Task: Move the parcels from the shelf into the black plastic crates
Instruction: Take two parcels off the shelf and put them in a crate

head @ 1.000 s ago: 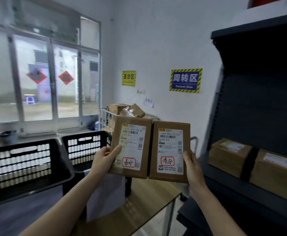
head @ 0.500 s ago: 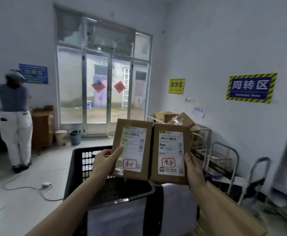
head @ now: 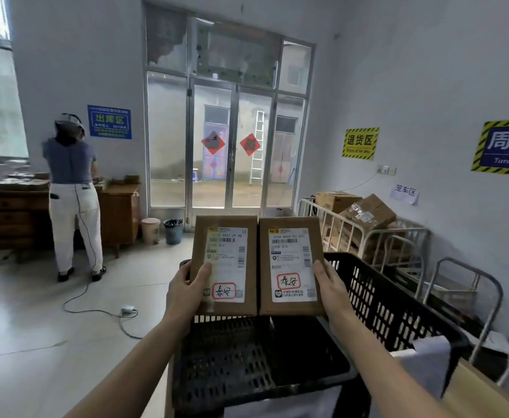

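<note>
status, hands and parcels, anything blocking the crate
Left hand grips left parcel, right hand grips right parcel. Both upright, side by side over crate. Nothing seen in the way.

Pale walls (head: 413,70), tiled floor (head: 21,327), daylit glass doors (head: 232,152), wooden desk (head: 14,212) at left.

- The pale tiled floor (head: 36,327) ran from the near left to the glass doors at the far end.
- A thin cable (head: 75,309) snaked across it on the left, with a small white adapter (head: 127,309) lying along it.
- By the far doors stood a pink bin (head: 150,230) and, just right of it, a blue bin (head: 173,231).
- A wooden desk (head: 120,212) stood at the far left with flat packets (head: 21,184) on top, and a person (head: 72,191) stood at it.
- On the right, white metal cage carts (head: 367,236) held cardboard boxes (head: 367,212).
- Near right, a wooden table (head: 473,393) carried the black crate (head: 383,303).
</note>
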{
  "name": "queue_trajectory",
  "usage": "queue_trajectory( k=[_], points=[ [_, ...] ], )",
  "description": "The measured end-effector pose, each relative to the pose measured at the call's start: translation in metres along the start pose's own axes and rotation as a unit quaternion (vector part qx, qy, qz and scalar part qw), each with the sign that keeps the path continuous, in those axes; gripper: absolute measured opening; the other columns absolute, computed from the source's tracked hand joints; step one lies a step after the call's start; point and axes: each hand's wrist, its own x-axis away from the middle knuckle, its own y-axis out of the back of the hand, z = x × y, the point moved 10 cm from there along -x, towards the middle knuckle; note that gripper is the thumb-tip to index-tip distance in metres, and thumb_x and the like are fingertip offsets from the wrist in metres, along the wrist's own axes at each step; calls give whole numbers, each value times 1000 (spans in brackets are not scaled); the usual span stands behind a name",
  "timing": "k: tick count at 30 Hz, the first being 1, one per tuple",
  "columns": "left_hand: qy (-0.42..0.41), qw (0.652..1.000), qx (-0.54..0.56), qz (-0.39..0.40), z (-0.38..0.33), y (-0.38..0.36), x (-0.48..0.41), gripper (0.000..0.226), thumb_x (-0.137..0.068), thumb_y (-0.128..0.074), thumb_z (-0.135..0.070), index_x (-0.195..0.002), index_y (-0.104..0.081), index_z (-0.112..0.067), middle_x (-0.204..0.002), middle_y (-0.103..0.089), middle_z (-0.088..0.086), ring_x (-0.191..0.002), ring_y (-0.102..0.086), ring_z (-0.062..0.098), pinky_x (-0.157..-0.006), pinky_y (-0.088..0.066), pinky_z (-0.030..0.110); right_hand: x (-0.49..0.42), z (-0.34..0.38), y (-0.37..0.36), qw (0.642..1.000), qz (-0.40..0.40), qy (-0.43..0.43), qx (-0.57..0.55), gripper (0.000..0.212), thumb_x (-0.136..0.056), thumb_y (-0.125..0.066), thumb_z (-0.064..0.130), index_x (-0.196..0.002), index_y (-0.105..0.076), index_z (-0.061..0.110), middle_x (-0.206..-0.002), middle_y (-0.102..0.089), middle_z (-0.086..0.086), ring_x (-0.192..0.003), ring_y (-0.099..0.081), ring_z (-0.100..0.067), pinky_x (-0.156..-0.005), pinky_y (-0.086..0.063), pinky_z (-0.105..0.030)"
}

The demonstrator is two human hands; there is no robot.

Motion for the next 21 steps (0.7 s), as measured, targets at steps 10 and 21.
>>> queue_trajectory(
  k=[10,21],
  points=[
    [97,980,-144,-102,96,-5,-64,52,-92,-39,-53,-128,-47,-16,-114,-64,7,-106,-58,28,-96,-45,43,-94,-96,-32,994,31,-84,55,18,-93,-51,40,-110,-54,36,-88,-71,7,-71,-71,-8,-53,-51,-18],
    [250,934,-220,-127,224,-15,-101,52,-96,-38,-42,-137,-40,-10,-128,-57,15,-118,-53,33,-98,-41,39,-132,-269,-48,958,64,-271,68,29,-96,-44,37,-117,-58,22,-87,-72,-2,-76,-70,-15,-56,-51,-22]
  ],
)
